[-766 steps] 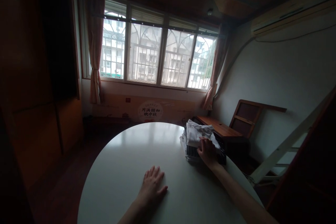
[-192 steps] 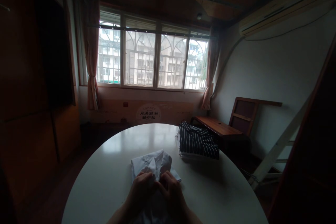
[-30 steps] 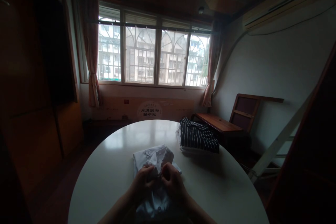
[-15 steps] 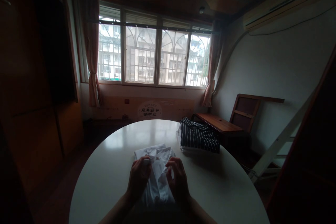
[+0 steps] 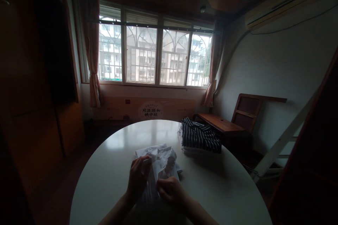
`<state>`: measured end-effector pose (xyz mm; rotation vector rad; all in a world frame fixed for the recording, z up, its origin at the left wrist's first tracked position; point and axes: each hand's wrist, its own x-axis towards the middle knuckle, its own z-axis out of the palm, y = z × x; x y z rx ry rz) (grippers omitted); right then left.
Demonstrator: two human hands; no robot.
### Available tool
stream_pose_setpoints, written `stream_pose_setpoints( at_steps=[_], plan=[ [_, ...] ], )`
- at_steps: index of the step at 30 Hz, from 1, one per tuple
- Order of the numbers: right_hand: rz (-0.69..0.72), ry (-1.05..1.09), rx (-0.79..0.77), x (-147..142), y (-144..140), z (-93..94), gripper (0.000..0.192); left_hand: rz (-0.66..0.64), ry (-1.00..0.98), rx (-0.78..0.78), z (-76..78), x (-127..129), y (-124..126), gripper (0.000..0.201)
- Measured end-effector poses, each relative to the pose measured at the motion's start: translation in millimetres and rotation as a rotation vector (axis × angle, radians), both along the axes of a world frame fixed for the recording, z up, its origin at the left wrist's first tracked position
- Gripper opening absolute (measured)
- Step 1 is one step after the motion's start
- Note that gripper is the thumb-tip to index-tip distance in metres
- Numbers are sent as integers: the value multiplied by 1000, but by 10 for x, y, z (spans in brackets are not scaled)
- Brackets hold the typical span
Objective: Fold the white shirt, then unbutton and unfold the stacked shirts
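Observation:
A white shirt (image 5: 165, 160) lies folded on the round white table (image 5: 105, 172), its collar end toward the window. My left hand (image 5: 139, 172) is closed on the shirt's left side, below the collar, with a bit of white cloth showing at the fingertips. Lower down, my right hand (image 5: 170, 188) pinches the cloth near the shirt's front edge, its fingers curled. Both forearms cover the table's near part, and the lower end of the shirt is dark and partly hidden.
A stack of folded clothes with a black-and-white striped garment (image 5: 202, 137) on top stands at the table's far right. Beyond it are a wooden bench (image 5: 221, 123) and a white ladder (image 5: 280, 151). A cardboard box (image 5: 174, 108) lies under the window.
My right hand has moved down and left from beside the collar, and the shirt's right front has shifted with it. My left hand stays almost in place.

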<state>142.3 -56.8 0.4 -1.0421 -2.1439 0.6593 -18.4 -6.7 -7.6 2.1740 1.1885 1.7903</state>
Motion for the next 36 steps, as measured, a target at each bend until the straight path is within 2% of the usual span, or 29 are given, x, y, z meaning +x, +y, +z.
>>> stream_pose_setpoints(
  at_steps=[2, 5, 7, 11, 15, 20, 28, 36],
  plan=[
    [43, 10, 12, -11, -27, 17, 18, 19, -29, 18, 33, -2, -27, 15],
    [81, -11, 161, -45, -64, 80, 9, 68, -86, 12, 78, -3, -58, 17],
    [100, -36, 228, -60, -79, 129, 9, 86, -110, -14, 89, -6, -62, 18],
    [130, -49, 169, -37, -78, 161, 17, 75, -175, -86, 59, -20, -30, 18],
    [166, -6, 81, 18, -50, 88, 20, 80, -295, -180, 35, -43, 5, 23],
    [80, 8, 178, 3, -26, 5, 13, 106, -340, -236, 82, -63, 6, 25],
    [-28, -106, 465, -76, -63, 51, 8, 58, -344, -215, 138, -77, 0, 20],
    [-140, -60, 493, -15, -66, -7, 8, 48, -371, -214, 201, -63, -25, 19]
  ],
)
